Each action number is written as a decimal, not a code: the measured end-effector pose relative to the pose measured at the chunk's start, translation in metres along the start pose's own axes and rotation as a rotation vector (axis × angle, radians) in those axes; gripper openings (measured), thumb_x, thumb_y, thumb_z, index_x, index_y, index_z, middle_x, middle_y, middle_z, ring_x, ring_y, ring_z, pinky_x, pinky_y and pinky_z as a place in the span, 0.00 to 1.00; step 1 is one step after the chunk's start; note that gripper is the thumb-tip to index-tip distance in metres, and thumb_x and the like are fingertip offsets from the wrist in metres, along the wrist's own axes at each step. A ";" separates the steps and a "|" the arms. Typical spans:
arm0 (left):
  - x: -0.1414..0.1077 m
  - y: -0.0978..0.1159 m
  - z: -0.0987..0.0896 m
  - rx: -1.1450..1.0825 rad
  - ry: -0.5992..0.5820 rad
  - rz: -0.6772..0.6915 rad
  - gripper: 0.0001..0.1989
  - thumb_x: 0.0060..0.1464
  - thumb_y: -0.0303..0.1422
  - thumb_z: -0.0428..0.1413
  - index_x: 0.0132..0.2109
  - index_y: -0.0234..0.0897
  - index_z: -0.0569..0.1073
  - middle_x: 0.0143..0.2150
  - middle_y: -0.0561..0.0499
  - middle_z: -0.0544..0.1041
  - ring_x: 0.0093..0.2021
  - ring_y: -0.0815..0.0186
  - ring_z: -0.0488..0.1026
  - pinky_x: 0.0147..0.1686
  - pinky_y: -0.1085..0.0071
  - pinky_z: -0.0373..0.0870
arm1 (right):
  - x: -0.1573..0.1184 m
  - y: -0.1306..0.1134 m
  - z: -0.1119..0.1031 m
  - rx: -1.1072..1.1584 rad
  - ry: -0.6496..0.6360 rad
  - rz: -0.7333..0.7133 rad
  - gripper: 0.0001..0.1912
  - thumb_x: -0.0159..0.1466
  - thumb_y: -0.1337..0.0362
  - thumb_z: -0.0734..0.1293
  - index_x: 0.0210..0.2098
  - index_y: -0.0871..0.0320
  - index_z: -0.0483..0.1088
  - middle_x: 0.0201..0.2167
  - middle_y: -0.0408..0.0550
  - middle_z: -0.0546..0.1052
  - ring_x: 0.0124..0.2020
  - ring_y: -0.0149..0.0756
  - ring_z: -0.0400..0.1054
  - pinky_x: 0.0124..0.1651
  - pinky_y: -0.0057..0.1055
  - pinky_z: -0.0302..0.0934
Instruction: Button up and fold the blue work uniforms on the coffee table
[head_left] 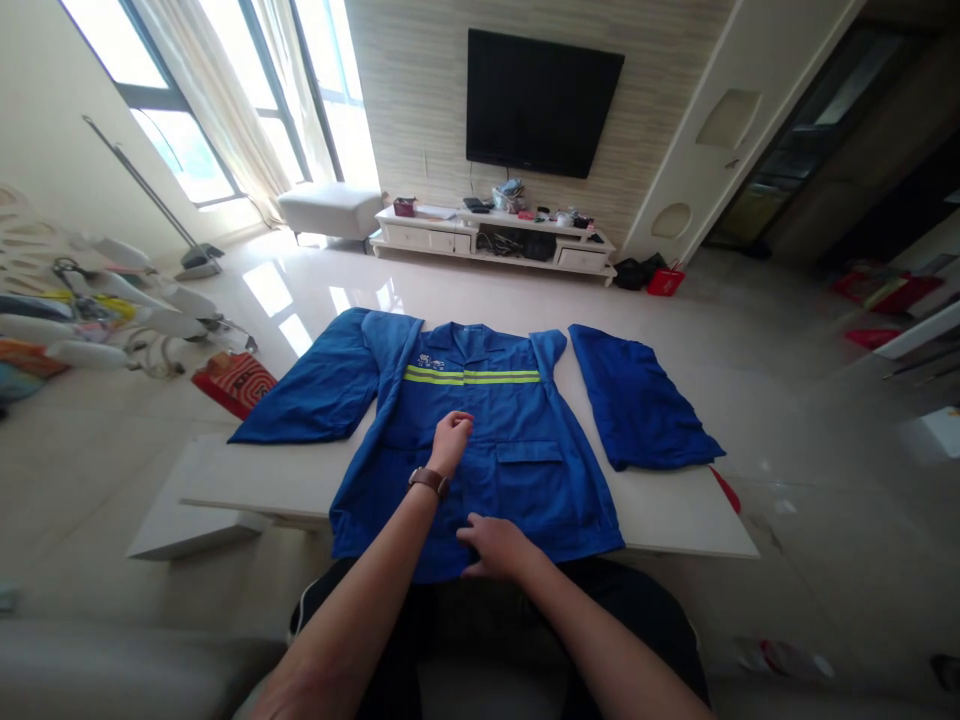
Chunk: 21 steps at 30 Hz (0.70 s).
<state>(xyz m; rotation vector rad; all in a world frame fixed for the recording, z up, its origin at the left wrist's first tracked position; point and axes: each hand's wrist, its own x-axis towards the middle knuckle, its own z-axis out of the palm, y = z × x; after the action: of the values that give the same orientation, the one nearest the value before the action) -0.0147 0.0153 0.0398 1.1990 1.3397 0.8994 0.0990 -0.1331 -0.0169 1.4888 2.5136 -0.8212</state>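
A blue work jacket (517, 415) lies spread front up on a white table (675, 505), collar away from me. Yellow-green stripes cross its chest, and white lettering shows on one side. Over the middle of its front is my left hand (452, 440), fingers curled together; whatever they may pinch is hidden. A brown-strapped watch (428, 482) circles that wrist. Lower down, my right hand (496, 547) has its thumb and fingers at the jacket's front edge near the bottom hem. Blue cloth (319, 385) lies at the jacket's left, and another blue piece (641, 400) lies apart at its right.
Beyond the table stands a low white TV cabinet (427, 236) with small items on it, under a wall-mounted television (541, 105). A grey ottoman (330, 210) is by the windows. A red patterned bag (238, 383) stands at the left, and a red bucket (664, 281) farther right.
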 end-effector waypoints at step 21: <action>-0.046 0.005 -0.022 0.611 -0.480 0.586 0.08 0.49 0.32 0.68 0.36 0.38 0.78 0.38 0.52 0.80 0.40 0.64 0.75 0.41 0.71 0.66 | 0.004 0.041 -0.079 1.095 0.837 0.297 0.09 0.51 0.61 0.70 0.31 0.56 0.70 0.31 0.44 0.76 0.32 0.37 0.72 0.38 0.32 0.64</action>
<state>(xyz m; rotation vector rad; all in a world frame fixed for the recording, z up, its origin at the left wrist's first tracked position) -0.0389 -0.0258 0.0576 2.1973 0.8883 0.5275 0.1453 -0.0757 0.0325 2.9373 2.1326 -2.0296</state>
